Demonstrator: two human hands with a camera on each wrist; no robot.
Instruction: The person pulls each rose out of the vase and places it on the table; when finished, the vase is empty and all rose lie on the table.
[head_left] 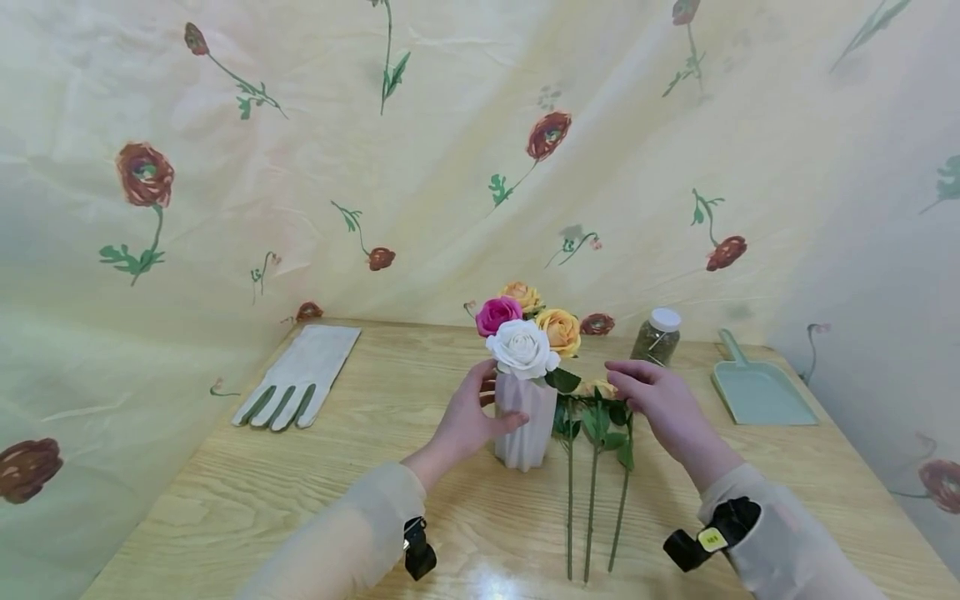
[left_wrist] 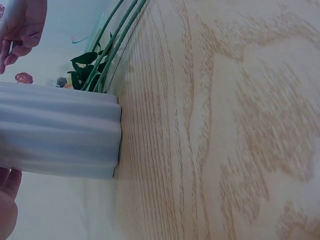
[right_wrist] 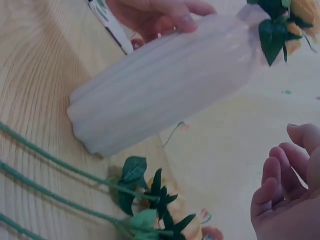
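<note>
White vase stood in left hand, fingers gripping; right hand hovered, fingers slack. Arranging seemed underway; loose stem likely needed pinching.

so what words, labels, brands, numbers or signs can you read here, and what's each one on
Yellow label on the black right-wrist strap: dark marks, too small and blurred to read.
I can make out no other writing in any view.

Centre of frame holds 1 vase, 4 upright roses; lower right of centre, 3 loose stems; left, 1 glove; right, 1 jar, 1 dustpan.
</note>
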